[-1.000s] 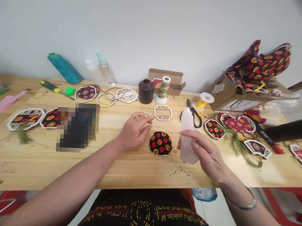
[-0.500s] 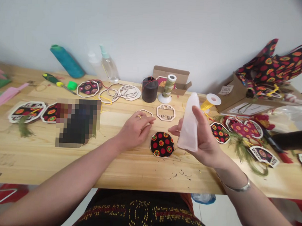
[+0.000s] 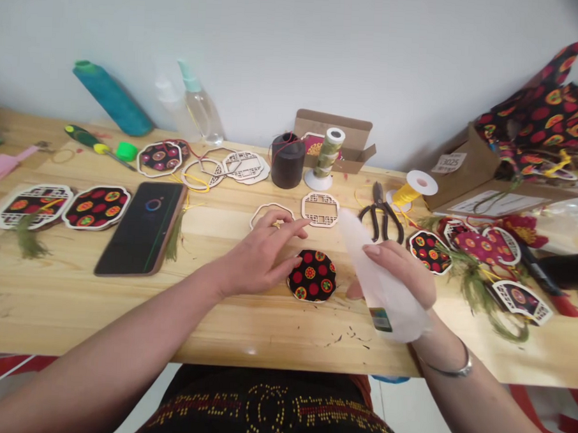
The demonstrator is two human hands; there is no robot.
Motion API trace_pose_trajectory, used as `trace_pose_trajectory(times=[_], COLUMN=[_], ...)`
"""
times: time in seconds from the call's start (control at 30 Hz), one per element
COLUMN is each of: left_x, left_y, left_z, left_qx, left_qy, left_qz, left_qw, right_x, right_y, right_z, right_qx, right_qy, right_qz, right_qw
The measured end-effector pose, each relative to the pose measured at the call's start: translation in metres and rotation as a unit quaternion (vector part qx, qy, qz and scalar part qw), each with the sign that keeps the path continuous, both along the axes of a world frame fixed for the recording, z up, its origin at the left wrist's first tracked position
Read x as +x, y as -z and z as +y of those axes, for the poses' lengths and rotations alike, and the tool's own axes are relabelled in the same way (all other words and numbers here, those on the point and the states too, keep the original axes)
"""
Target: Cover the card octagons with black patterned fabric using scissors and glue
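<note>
My right hand is wrapped round a translucent white squeeze bottle, its narrow end tilted up and away from me, with a small dark label near the wide end. My left hand is open above the table, fingers apart. Its thumb tip reaches the left edge of a black fabric-covered disc with red and orange flower patterns. The index finger points to the lower edge of a pale lattice frame. Behind the left hand, a plain outline frame is partly hidden.
Black-handled pliers and a yellow thread spool lie behind the bottle. A phone and patterned pieces are at left. A cardboard box with fabric stands at right. A black thread cone stands at the back.
The bottle has gone from nearly upright to leaning, its wide end swung towards my right wrist. My left hand's fingers have spread, and its thumb has come to the disc. The pliers now show.
</note>
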State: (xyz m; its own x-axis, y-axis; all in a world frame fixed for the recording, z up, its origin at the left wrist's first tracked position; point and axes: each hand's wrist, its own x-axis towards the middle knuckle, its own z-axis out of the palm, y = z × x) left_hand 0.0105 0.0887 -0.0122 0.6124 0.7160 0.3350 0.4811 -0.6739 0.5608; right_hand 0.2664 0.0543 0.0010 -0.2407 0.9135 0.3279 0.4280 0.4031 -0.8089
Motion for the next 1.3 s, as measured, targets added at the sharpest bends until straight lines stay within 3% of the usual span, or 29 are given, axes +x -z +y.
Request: trace_pose_trajectory(times=[0.2,0.43,0.5,0.7,0.9,1.3], left_x=[0.000,0.004,0.005,0.006,0.009,0.010], left_y=[0.008,0.007,0.007,0.006,0.007,0.008], left_z=[0.004,0.001,0.000,-0.002,-0.003,-0.002], left_qx=[0.021,0.019,0.007,-0.012,-0.016,-0.027], left_qy=[-0.084,-0.109,-0.115,-0.124,-0.113,-0.104], left_qz=[-0.026,0.004,0.024,0.043,0.052,0.071], left_qw=[0.996,0.994,0.993,0.991,0.992,0.992], right_x=[-0.015,-0.027,-0.031,-0.033,-0.031,-0.032], right_y=[-0.007,0.001,0.001,0.008,0.020,0.016], right_z=[-0.001,0.006,0.008,0.011,0.010,0.012], right_qx=[0.096,-0.067,-0.076,0.015,0.034,0.072], right_qy=[0.023,0.062,0.066,0.074,0.061,0.071], right_qz=[0.031,0.149,0.160,0.078,0.063,-0.003], right_qw=[0.995,0.985,0.982,0.994,0.996,0.995])
